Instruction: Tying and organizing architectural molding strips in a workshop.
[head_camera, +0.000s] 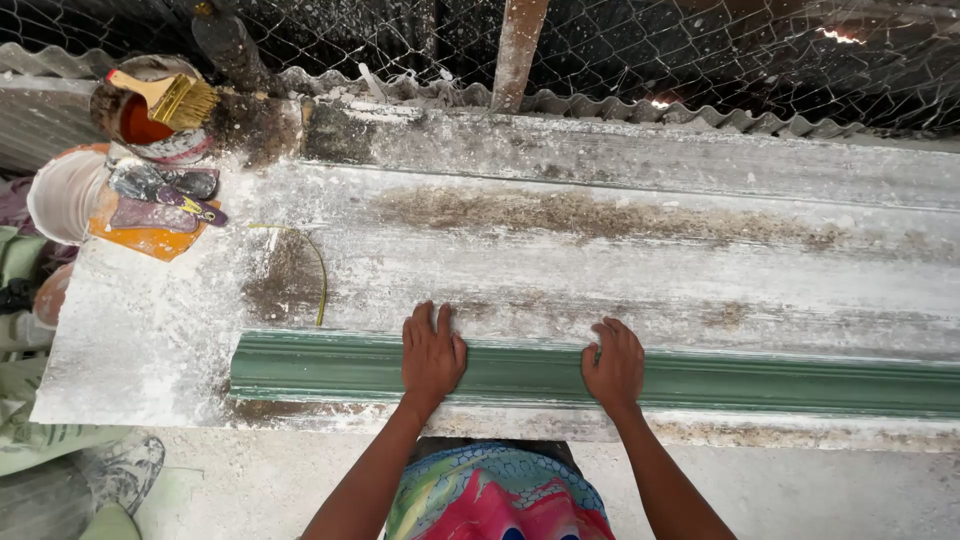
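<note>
A long green moulded strip (760, 378) lies along the near edge of a dusty white workbench (560, 260). My left hand (431, 352) lies flat on top of the strip, fingers together and pointing away from me. My right hand (614, 364) rests on the strip a little further right, its fingers curled over the far edge. Neither hand lifts the strip; both press on it where it lies.
At the back left stands a tin of red-brown liquid (140, 125) with a paintbrush (172, 98) laid across it. Scrapers lie on an orange board (150, 240). A thin yellow cord (318, 270) crosses the bench. Wire mesh (700, 50) backs it. Another person's shoe (125, 468) shows bottom left.
</note>
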